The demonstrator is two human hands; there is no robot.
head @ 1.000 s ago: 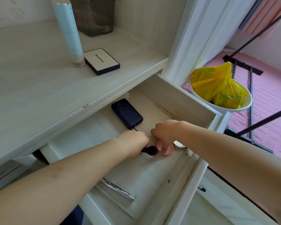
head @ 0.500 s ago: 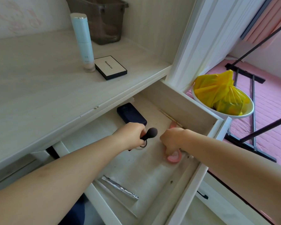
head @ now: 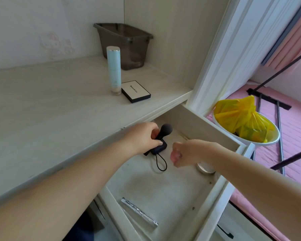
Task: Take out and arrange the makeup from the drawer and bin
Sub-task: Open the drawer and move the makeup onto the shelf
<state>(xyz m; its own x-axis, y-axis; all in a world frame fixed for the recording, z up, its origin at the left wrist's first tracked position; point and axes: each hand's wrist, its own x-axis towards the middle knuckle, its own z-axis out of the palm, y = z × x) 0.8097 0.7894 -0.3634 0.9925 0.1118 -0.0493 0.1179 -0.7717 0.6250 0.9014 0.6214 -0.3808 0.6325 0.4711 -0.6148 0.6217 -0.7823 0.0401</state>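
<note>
**Meanwhile, a brush leaves the drawer**

Nearest, a silver tube lies flat on the drawer floor, its long axis running diagonally. Further in, the right hand hovers with fingers curled around something pink, too blurred to name. The left hand grips a dark makeup brush by its handle, bristle head tilted up and to the right, above a dark pouch. Judging by this, the lifting-out step is underway; next comes setting the brush on the shelf beside the upright blue bottle and flat compact, in front of the brown bin.
</note>
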